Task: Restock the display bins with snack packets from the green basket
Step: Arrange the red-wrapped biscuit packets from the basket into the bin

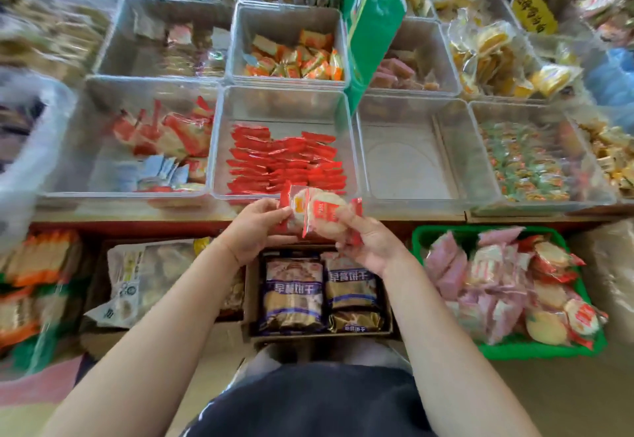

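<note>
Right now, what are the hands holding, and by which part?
Round rice cracker packets, red at the ends. The left hand pinches their left end; the right hand grips their right side and underside.

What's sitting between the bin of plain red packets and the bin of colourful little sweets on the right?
In the head view, an empty clear bin sits between the red-packet bin and the sweets bin.

The purple-banded biscuit bags (pixel 291 294) in the cardboard box (pixel 252 299) read 早餐饼干, upside down from here; beyond them the yellow sign (pixel 531 4) bears characters too blurred to read.
</note>
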Demonstrator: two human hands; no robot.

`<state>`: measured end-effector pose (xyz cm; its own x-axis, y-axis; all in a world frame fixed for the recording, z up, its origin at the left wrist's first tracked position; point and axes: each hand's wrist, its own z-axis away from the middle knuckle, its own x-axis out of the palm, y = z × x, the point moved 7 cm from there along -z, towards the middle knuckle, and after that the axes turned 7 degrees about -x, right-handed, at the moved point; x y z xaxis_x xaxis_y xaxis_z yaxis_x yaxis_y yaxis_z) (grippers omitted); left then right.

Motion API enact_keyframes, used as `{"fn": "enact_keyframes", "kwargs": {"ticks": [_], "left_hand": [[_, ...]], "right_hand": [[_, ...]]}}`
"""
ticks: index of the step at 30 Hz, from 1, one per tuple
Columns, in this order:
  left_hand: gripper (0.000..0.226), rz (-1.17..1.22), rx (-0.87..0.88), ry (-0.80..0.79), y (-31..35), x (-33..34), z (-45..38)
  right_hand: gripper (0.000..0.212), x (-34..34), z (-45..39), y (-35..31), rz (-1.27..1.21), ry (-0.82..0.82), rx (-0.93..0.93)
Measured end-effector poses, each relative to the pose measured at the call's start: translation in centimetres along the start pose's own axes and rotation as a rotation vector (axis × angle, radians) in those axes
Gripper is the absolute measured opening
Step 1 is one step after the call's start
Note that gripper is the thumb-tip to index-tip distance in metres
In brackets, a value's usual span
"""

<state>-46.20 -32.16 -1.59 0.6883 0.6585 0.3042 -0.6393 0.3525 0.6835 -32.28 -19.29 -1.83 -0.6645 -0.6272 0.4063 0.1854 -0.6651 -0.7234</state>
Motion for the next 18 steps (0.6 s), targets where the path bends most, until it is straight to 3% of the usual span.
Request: {"fn": "enact_keyframes", "kwargs": {"ticks": [3,5,8,11,14,18], "left_hand": [[0.028,-0.025,-0.025,-0.129,0.4,0.1,0.1],[0.039,-0.093,-0.044,-0.200,0.7,0.6,0.1],[0.039,-0.121,-0.072,-0.203,1.2,0.7,-0.3],[0.037,0.016,-0.108,-0.179,2.2,0.3,-0.7],[0.024,0.069,-0.167,-0.169,3.0,-0.3,-1.3],[0.035,-0.341,-0.160,-0.042,5.0,-2.0,-3.1]], "right_hand": [[0.039,0.9,-0.4,0.0,0.040,0.041,0.013],[0.040,1.4,-0.9,0.1,0.073,0.025,0.019],[0.042,2.1,-2.1,0.1,0.088,0.024,0.010],[0.043,2.3,-3.4,-0.8,0.088,0.013,-0.018],[0.043,2.6,-4.6,-1.7,0.110,0.024,-0.041],[0.043,2.5,-6.3,-2.7,0.061,0.122,-0.065]]}}
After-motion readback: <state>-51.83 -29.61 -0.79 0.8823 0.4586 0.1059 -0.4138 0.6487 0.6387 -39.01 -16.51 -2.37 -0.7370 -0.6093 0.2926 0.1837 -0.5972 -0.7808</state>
